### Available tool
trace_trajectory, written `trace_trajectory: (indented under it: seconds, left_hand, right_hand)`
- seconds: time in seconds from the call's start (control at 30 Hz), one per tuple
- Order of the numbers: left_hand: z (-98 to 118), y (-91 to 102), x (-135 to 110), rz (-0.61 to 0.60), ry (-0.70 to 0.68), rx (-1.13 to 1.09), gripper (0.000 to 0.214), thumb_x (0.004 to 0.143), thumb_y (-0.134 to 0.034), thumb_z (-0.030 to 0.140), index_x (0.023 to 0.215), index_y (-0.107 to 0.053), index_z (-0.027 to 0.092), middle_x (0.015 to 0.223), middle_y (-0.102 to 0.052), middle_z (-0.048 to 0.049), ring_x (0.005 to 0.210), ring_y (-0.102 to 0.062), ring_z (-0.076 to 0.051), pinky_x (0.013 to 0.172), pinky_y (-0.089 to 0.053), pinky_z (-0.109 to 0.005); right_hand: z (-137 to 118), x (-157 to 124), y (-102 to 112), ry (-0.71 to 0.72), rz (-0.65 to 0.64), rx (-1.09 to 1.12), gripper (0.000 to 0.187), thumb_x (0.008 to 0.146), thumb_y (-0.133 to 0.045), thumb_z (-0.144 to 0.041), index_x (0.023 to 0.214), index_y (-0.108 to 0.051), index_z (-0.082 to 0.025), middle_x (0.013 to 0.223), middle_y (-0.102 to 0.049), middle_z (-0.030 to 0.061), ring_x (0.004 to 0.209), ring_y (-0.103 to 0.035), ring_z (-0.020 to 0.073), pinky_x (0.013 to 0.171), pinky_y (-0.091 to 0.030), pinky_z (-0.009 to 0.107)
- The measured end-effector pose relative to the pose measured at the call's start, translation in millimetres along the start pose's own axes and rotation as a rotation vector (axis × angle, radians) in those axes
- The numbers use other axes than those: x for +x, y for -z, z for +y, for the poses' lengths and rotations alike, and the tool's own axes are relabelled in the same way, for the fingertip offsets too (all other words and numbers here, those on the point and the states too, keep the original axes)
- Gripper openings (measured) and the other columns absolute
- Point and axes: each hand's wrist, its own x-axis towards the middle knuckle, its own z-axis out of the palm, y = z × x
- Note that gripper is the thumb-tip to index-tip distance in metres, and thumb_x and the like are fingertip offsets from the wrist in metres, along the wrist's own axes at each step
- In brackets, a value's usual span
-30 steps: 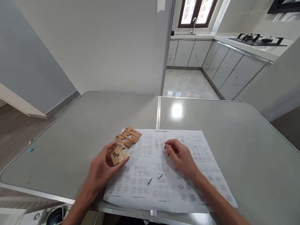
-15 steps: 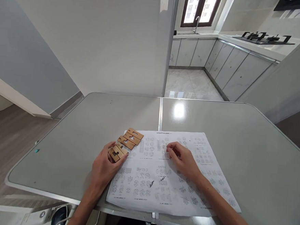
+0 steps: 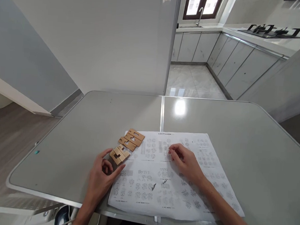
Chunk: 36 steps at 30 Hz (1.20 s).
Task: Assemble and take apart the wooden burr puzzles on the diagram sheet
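Note:
Several flat wooden puzzle pieces with cut-outs lie in a slanting row over the upper left corner of a printed paper sheet (image 3: 179, 207). The far pieces (image 3: 132, 138) are darker and bear numbers. Nearest me are paler wooden pieces (image 3: 120, 155) set side by side, with a dark stepped gap between them. My left hand (image 3: 103, 176) is just below these, thumb and fingers apart, holding nothing. My right hand (image 3: 184, 161) rests on the middle of the sheet with its fingers curled and pressed together; whatever they might hold is hidden.
The grey folding table (image 3: 203, 119) has a metal seam (image 3: 162, 113) down its middle. A small teal bit (image 3: 36, 152) lies near its left edge. Beyond stand a white wall panel (image 3: 119, 38) and a kitchen with a gas stove (image 3: 271, 31).
My left hand has let go of the paler wooden pieces and drawn back toward me, its fingers opening. My right hand stays in place on the sheet. The view has shifted slightly.

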Motion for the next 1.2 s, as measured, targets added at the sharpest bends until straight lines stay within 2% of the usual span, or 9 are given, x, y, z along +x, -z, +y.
trace_trajectory:
  seconds: [0.33, 0.6, 0.93, 1.2]
  left_hand:
    - [8.0, -2.6, 1.0, -0.002, 0.013, 0.055, 0.078, 0.08, -0.076, 0.063, 0.144, -0.055, 0.024, 0.073, -0.057, 0.0058, 0.066, -0.06, -0.021, 0.069, -0.053, -0.036]
    - [4.7, -7.4, 1.5, 0.007, 0.007, 0.101, 0.073, 0.083, -0.072, 0.062, 0.143, -0.055, 0.024, 0.075, -0.059, 0.0042, 0.071, -0.066, -0.024, 0.074, -0.056, -0.04]
    - [-0.6, -7.5, -3.1, 0.017, -0.009, 0.097, 0.065, 0.086, -0.072, 0.058, 0.14, -0.056, 0.026, 0.079, -0.062, 0.0033, 0.071, -0.065, -0.022, 0.074, -0.055, -0.038]
    - [1.4, -1.3, -9.6, 0.045, 0.01, 0.119, 0.068, 0.082, -0.074, 0.057, 0.139, -0.056, 0.023, 0.084, -0.063, 0.001, 0.073, -0.064, -0.023, 0.074, -0.057, -0.038]
  right_hand:
    - [2.8, -0.8, -2.3, -0.014, -0.002, -0.006, 0.032, 0.107, -0.05, -0.051, 0.102, -0.066, -0.023, 0.078, -0.066, 0.0029, 0.069, -0.058, 0.0207, 0.061, -0.044, 0.033]
    - [0.5, -0.6, -1.6, -0.021, 0.009, -0.027, 0.037, 0.105, -0.05, -0.056, 0.1, -0.067, -0.023, 0.076, -0.067, 0.0037, 0.068, -0.059, 0.0212, 0.059, -0.044, 0.033]
    - [3.0, -2.2, -0.7, -0.011, 0.0, -0.021, 0.038, 0.105, -0.051, -0.057, 0.101, -0.067, -0.023, 0.08, -0.07, 0.0052, 0.069, -0.061, 0.022, 0.062, -0.048, 0.035]
    - [1.7, -2.4, 1.4, -0.028, -0.003, -0.012, 0.034, 0.105, -0.053, -0.054, 0.1, -0.066, -0.023, 0.081, -0.07, 0.0047, 0.07, -0.06, 0.0216, 0.063, -0.046, 0.034]
